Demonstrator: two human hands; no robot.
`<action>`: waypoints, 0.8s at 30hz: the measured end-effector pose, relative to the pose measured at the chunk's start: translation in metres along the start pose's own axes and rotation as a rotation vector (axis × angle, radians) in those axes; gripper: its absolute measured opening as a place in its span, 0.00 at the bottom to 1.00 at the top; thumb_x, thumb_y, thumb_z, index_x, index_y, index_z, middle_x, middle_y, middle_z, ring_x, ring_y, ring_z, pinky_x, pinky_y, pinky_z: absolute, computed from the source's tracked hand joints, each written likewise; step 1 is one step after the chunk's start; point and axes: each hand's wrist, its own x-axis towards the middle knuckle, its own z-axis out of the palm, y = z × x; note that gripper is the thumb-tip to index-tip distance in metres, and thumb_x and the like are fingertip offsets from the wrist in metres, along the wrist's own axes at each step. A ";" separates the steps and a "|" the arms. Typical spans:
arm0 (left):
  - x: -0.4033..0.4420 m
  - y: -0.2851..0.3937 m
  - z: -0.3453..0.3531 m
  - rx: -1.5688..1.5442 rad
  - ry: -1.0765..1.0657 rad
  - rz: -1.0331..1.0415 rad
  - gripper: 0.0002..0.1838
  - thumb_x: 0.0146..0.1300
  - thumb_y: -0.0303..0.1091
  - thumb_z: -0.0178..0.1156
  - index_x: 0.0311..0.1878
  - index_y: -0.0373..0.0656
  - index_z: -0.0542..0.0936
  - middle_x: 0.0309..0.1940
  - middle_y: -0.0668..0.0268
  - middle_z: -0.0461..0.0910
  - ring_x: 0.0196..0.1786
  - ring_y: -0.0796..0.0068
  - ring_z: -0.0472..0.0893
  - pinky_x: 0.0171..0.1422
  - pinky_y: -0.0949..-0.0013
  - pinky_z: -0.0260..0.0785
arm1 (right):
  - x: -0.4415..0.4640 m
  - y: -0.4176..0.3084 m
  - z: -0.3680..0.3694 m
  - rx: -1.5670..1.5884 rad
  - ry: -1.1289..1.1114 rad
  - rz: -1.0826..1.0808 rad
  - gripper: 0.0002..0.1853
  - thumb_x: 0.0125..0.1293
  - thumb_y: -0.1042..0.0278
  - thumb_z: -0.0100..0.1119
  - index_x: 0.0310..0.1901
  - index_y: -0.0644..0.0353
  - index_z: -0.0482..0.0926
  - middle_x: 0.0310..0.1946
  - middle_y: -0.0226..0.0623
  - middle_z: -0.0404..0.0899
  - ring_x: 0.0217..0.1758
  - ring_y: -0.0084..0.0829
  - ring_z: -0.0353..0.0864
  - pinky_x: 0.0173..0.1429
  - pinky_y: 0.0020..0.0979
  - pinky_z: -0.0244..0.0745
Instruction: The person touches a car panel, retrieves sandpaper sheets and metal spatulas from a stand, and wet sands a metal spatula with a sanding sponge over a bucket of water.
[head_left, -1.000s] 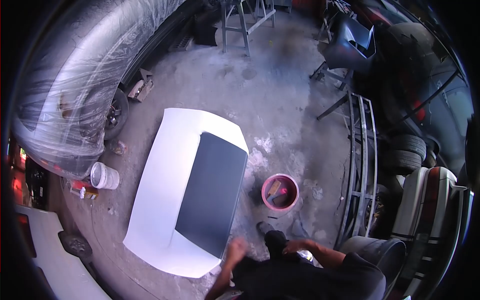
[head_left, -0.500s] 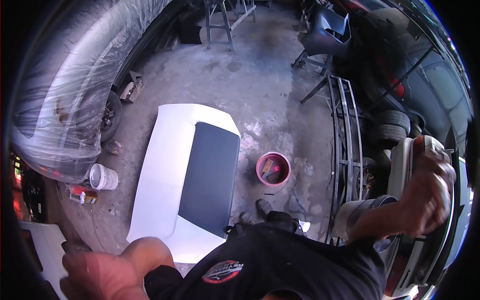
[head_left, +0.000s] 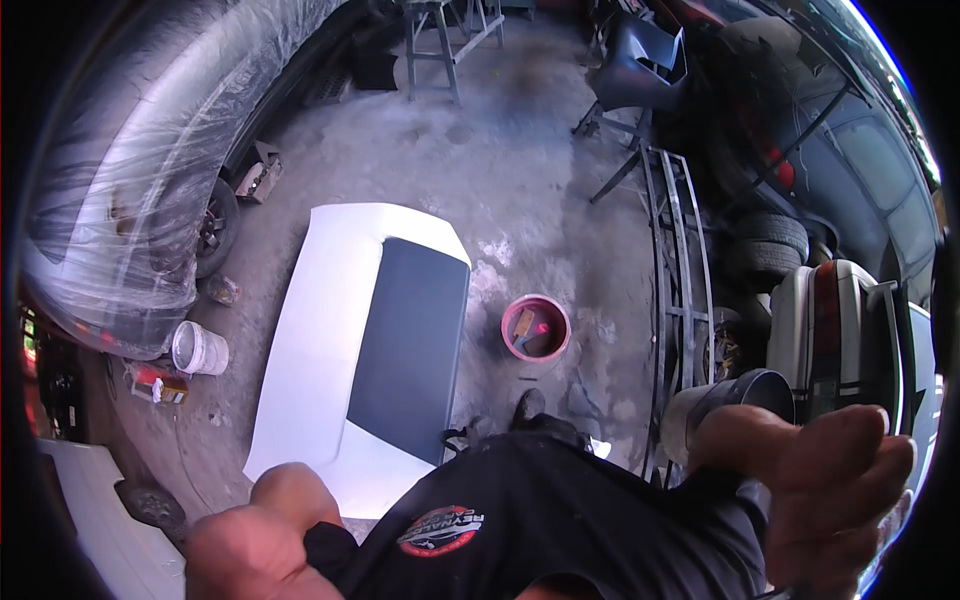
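Note:
A white car hood (head_left: 310, 330) with a large dark grey panel (head_left: 412, 345) lies flat on the concrete floor in front of me. My left hand (head_left: 245, 550) is raised at the lower left, close to the camera, beyond the hood's near corner. It looks like a rounded fist, a bit blurred, and nothing shows in it. On the other side, my right hand (head_left: 840, 490) is held up with fingers curled in and nothing visible in them. It is nearest to a large bucket (head_left: 690, 420), in front of a white car part. Neither hand touches the hood.
A red tub (head_left: 508, 345) holding a tan block stands right of the hood. A metal frame (head_left: 685, 260) runs along the right, beside stacked tires (head_left: 770, 245). At the left are a plastic-covered car (head_left: 130, 180) and a white bucket (head_left: 203, 350). A trestle (head_left: 445, 50) stands at the back.
My right hand has come down and closer to the camera. My left hand has shifted to the right. The view has shifted slightly; the hood and tub stay in place on the floor.

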 end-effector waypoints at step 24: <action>0.052 -0.016 0.101 -1.965 0.050 0.792 0.18 0.74 0.55 0.47 0.55 0.55 0.71 0.42 0.71 0.72 0.47 0.69 0.70 0.67 0.53 0.60 | -0.017 0.066 0.034 0.244 0.416 0.112 0.21 0.73 0.61 0.48 0.64 0.57 0.67 0.61 0.37 0.68 0.59 0.40 0.69 0.62 0.53 0.65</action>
